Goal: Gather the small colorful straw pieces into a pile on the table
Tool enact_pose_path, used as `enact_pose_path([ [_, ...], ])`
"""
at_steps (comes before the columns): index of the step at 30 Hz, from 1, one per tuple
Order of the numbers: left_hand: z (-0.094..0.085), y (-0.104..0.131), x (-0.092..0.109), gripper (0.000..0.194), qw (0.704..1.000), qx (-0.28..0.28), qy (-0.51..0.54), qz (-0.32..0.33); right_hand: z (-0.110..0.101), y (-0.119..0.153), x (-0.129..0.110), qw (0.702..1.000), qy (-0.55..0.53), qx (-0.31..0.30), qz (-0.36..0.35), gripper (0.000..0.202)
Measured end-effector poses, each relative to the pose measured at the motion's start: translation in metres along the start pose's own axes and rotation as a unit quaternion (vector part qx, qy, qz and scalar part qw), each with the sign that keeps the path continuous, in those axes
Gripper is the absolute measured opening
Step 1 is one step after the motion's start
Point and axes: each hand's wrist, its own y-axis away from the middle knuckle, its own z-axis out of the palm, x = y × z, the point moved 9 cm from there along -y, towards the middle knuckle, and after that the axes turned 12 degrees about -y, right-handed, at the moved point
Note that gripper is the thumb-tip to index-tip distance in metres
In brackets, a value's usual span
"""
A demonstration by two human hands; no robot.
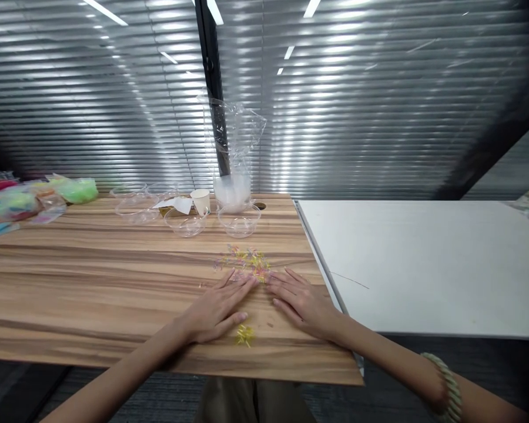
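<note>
My left hand (220,305) lies flat on the wooden table, fingers stretched toward a loose pile of small colourful pieces (247,261). From the right, my right hand (302,299) rests flat as well, its fingertips at the pile's near right edge. The pieces are thin and mixed yellow, pink and purple; their exact kind is too small to make out. A smaller cluster of yellow pieces (245,335) sits near the table's front edge, just by my left thumb. Neither hand grips anything.
Clear plastic bowls (239,222) stand behind the pile, beside a paper cup (200,201) and a tub with a plastic bag (233,191). Colourful bagged items (35,200) lie at the far left. A white table (423,264) adjoins on the right.
</note>
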Motion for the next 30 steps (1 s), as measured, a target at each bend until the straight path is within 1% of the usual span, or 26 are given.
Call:
enact_pose_path([
  [2,0.0,0.001,-0.003,0.06,1.0,0.013,-0.003,-0.012,0.0,-0.001,-0.001,1.0,-0.005,-0.003,-0.002,0.036],
  [4,-0.004,0.003,-0.008,0.057,0.998,0.04,-0.015,-0.036,0.003,-0.004,-0.002,1.0,-0.006,-0.025,-0.002,0.038],
  [6,-0.009,0.003,-0.008,0.059,0.997,0.062,-0.025,-0.045,0.006,-0.007,-0.003,0.999,-0.005,-0.048,0.0,0.04],
  [8,-0.011,0.001,-0.003,0.062,0.998,0.057,-0.023,-0.026,0.007,-0.009,-0.002,0.998,-0.005,-0.056,0.004,0.04],
  [11,-0.011,-0.004,0.005,0.065,1.0,0.029,-0.011,0.005,0.007,-0.01,-0.002,0.999,-0.013,-0.051,0.005,0.039],
  [15,-0.011,-0.004,0.003,0.064,0.999,0.033,-0.015,-0.006,0.006,-0.008,-0.003,0.999,-0.019,-0.048,-0.008,0.036],
  [18,-0.01,-0.001,-0.001,0.064,0.998,0.046,-0.024,-0.018,0.003,-0.005,-0.006,0.999,-0.021,-0.031,-0.03,0.032],
  [20,-0.009,0.001,-0.002,0.064,0.998,0.057,-0.033,-0.025,-0.001,-0.002,-0.007,0.999,-0.012,-0.003,-0.039,0.03],
  [24,-0.008,0.003,-0.003,0.065,0.996,0.067,-0.049,-0.034,-0.012,0.002,-0.001,0.998,0.019,0.064,-0.019,0.029],
  [26,-0.007,0.003,-0.004,0.066,0.996,0.065,-0.051,-0.04,-0.012,0.001,-0.001,0.997,0.022,0.069,-0.017,0.029],
  [30,-0.004,0.002,-0.004,0.066,0.997,0.058,-0.044,-0.041,-0.01,-0.002,-0.006,0.998,0.008,0.054,-0.035,0.03],
])
